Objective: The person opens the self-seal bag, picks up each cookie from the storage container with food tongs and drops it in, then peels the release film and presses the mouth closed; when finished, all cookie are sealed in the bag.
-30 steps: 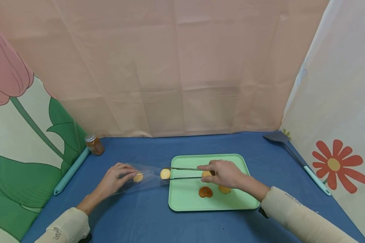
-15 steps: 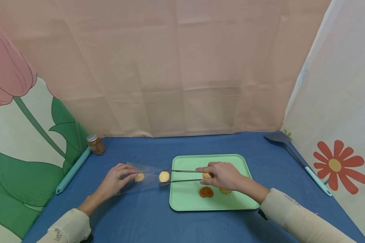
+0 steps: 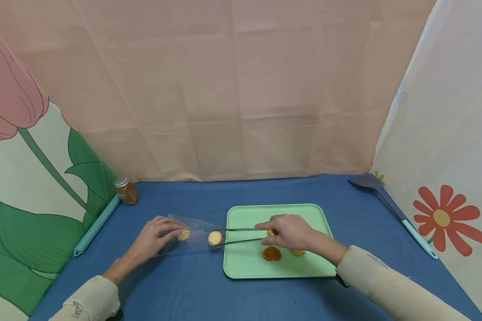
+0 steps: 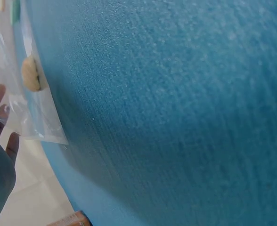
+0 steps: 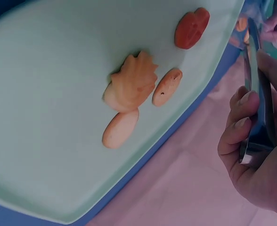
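Observation:
My left hand [image 3: 156, 234] pinches a clear plastic bag [image 3: 190, 221] left of the green tray. Inside the bag, close to my fingertips, is a ridged cookie [image 3: 183, 234]; the left wrist view also has a cookie [image 4: 31, 74] in the bag [image 4: 51, 125]. My right hand [image 3: 287, 232] grips metal tongs [image 3: 241, 229], reaching leftward across the tray [image 3: 241, 265]. Between the tong tips is a round pale cookie [image 3: 214, 238], at the bag's right end. In the right wrist view, my fingers curl round the tongs [image 5: 263, 122].
On the tray lie a brown pretzel-shaped cookie [image 3: 272, 253], a shell-shaped cookie [image 5: 133, 82] and other cookies, partly under my right hand. A lidded jar [image 3: 127, 192] stands at the back left beside a teal roll [image 3: 96, 226]. A spatula [image 3: 389, 205] lies along the right edge.
The tongs and the round cookie have moved a little left and down, farther over the bag. My left hand and the bag have stayed nearly still.

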### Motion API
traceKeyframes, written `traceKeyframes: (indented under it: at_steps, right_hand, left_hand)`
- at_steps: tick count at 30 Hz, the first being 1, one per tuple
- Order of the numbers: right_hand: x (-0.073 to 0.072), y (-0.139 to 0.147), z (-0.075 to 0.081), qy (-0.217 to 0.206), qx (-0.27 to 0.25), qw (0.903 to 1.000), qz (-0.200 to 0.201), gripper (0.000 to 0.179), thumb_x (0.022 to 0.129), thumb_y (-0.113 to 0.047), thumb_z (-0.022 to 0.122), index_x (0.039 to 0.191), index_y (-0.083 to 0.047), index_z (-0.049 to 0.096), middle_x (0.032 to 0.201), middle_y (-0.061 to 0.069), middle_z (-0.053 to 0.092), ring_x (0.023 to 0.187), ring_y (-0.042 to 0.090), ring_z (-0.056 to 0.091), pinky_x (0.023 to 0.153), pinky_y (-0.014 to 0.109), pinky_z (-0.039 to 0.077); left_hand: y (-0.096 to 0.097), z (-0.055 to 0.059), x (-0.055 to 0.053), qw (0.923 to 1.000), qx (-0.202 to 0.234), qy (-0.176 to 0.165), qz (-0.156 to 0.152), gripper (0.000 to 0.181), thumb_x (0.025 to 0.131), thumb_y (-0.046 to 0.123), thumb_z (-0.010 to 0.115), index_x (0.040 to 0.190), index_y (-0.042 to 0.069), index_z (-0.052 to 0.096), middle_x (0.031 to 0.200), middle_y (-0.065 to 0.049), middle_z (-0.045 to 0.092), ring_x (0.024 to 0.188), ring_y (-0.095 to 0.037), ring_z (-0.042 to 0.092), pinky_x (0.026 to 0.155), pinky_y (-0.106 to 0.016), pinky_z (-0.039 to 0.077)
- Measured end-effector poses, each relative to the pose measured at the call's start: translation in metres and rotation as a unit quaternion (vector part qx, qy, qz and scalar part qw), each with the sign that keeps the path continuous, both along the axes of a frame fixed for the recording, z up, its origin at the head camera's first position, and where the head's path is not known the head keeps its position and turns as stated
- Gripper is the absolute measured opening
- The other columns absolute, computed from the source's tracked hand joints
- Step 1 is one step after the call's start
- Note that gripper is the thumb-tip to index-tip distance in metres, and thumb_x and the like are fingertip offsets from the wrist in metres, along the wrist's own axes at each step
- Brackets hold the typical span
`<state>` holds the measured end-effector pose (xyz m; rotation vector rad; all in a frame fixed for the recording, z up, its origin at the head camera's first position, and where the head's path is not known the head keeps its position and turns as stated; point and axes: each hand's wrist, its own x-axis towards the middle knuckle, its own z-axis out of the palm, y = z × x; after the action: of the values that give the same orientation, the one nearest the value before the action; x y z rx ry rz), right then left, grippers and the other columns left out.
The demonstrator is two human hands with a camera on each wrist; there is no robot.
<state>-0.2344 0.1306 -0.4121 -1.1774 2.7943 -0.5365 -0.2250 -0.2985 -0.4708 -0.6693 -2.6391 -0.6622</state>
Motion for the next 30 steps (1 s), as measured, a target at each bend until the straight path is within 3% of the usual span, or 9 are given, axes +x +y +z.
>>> traceKeyframes:
  at_steps: [8, 19, 30]
  right_hand:
    - [-0.006, -0.017, -0.003, -0.038, 0.011, 0.9992, 0.003, 0.044, 0.093, -0.042, 0.070, 0.135, -0.028, 0.066, 0.073, -0.014, 0.054, 0.059, -0.001, 0.046, 0.046, 0.022, 0.029]
    - [-0.010, -0.034, -0.003, -0.047, 0.002, 0.9988, 0.015, 0.045, 0.093, -0.042, 0.070, 0.135, -0.027, 0.066, 0.074, -0.013, 0.056, 0.057, 0.000, 0.046, 0.045, 0.023, 0.025]
    - [-0.011, -0.049, -0.004, -0.057, -0.008, 0.9983, 0.005, 0.044, 0.092, -0.043, 0.071, 0.134, -0.030, 0.066, 0.068, -0.013, 0.055, 0.056, 0.001, 0.043, 0.046, 0.023, 0.026]
  left_hand:
    - [0.000, 0.000, 0.000, 1.0000, -0.001, -0.007, 0.003, 0.013, 0.091, 0.022, 0.075, 0.102, 0.027, 0.078, 0.103, 0.016, 0.072, 0.099, -0.007, 0.059, 0.081, -0.040, 0.050]
    - [0.000, 0.003, -0.001, 0.9987, 0.004, -0.043, 0.026, 0.013, 0.092, 0.024, 0.073, 0.104, 0.028, 0.076, 0.099, 0.017, 0.069, 0.098, -0.010, 0.059, 0.080, -0.039, 0.050]
    - [-0.003, 0.006, -0.003, 0.9999, -0.006, -0.001, -0.010, 0.015, 0.089, 0.019, 0.077, 0.102, 0.027, 0.079, 0.100, 0.017, 0.073, 0.100, -0.009, 0.060, 0.083, -0.043, 0.050]
